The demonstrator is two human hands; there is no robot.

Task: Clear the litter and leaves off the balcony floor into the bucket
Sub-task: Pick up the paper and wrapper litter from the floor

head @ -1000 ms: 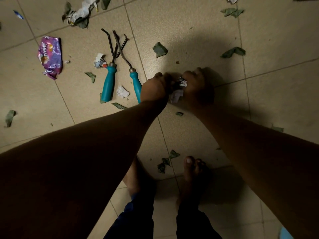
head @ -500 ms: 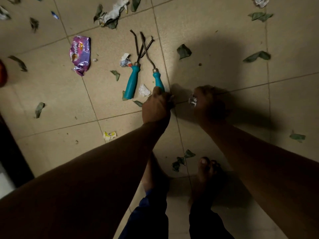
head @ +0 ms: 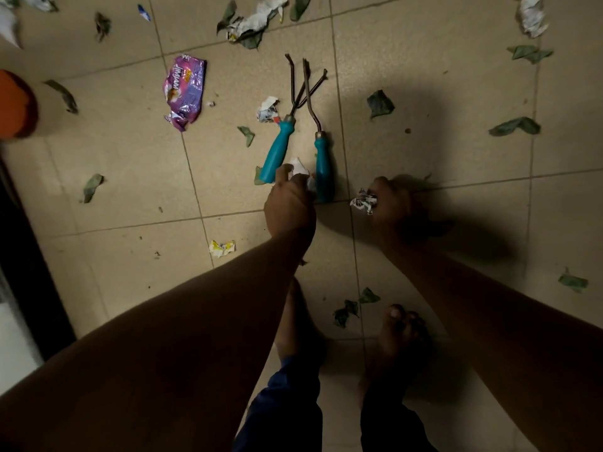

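Head view: left hand (head: 288, 203), on the right-hand teal tool handle (head: 323, 171) half a second ago, now pinches a white paper scrap (head: 298, 168) between both handles on the floor (head: 130, 177); right hand (head: 396, 207) clutches crumpled printed paper (head: 363, 201).

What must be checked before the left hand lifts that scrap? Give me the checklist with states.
1. Left hand on the white paper scrap between the two teal-handled garden tools: ok.
2. Scrap fully pinched: cannot tell, fingers hide it.
3. Right hand holds crumpled paper: ok.
4. Tool handles out of the way: not ok, they flank the scrap.
5. Bucket location: cannot tell; only an orange object shows at the left edge.
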